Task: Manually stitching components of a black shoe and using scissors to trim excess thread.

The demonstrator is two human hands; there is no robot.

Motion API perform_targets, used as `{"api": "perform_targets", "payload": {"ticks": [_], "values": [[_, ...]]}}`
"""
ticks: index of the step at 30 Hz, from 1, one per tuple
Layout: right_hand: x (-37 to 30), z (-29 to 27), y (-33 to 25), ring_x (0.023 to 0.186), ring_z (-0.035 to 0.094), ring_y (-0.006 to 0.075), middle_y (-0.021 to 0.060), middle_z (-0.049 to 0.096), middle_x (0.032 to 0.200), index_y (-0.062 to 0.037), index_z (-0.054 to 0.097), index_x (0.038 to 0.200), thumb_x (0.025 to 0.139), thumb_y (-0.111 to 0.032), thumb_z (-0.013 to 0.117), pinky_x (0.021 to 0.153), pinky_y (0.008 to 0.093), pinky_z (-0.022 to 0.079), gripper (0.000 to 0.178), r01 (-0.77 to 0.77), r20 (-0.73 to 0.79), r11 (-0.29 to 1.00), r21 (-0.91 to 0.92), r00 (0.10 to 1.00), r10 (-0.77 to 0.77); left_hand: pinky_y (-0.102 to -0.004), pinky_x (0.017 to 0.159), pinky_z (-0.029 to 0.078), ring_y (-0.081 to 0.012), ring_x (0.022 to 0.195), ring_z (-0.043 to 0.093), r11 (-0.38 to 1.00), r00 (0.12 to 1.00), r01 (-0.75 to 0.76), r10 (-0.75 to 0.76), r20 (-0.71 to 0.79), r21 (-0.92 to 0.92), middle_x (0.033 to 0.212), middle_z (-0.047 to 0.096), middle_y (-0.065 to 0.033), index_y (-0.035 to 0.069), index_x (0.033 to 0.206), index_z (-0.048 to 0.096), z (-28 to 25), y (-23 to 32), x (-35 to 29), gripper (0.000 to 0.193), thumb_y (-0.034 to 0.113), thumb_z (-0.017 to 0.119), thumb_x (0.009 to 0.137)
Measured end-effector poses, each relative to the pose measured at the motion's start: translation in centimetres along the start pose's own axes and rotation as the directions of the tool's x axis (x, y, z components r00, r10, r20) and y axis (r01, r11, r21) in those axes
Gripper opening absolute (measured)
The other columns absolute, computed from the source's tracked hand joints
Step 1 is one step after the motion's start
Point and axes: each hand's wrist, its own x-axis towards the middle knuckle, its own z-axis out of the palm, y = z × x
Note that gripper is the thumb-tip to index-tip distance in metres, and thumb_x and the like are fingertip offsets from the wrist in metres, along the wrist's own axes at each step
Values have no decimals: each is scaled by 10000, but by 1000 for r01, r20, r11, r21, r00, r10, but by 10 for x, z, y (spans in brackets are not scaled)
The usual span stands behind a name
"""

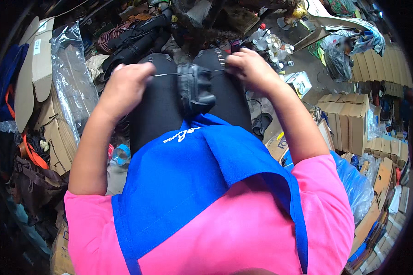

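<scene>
the left hand (126,87) is at about ten o'clock from the middle of the view, and its forearm (92,146) rises toward it from eight o'clock. the back of this hand is turned up, and the bent fingers are pressed together, clamped on one end of a thin cord (165,74). the right hand (250,68) is at about one o'clock, a little higher, with its forearm (298,117) coming up and inward from three o'clock. its fingers are also curled, and they seem closed on the other end of the same cord; this hand is slightly blurred, and i cannot tell exactly how the thumb lies. the two hands stand well apart, with both elbows bent and wide from the body. between them, near twelve o'clock, is a black folded bundle (195,89), located over the black trousers (156,103) of the seated person. the cord stretches almost straight from each hand to this bundle, but i cannot tell if it goes around it or only across it. below the bundle, a blue apron (179,178) covers the lap. some plastic bottles (273,46) are beyond the right hand, at one o'clock, and cardboard boxes (346,121) stand at three o'clock.
</scene>
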Motion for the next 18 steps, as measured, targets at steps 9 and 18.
{"api": "perform_targets", "payload": {"ticks": [9, 18], "values": [[34, 19, -33, 751, 602, 133, 37, 639, 826, -69, 609, 924, 917, -300, 635, 743, 280, 491, 233, 5, 76, -157, 988, 861, 503, -358, 871, 467, -206, 911, 628, -132, 959, -138, -267, -99, -982, 945, 657, -90, 72, 971, 575, 30, 16, 32, 136, 205, 590, 941], [21, 23, -26, 694, 582, 104, 4, 590, 774, -61, 588, 945, 941, -278, 600, 700, 261, 507, 218, -177, 151, 7, 984, 861, 485, -283, 726, 419, -117, 656, 437, -26, 946, -75, -317, -63, -997, 685, 405, 9, 117, 885, 484, 46, 1, 32, 182, 264, 500, 991]]}}
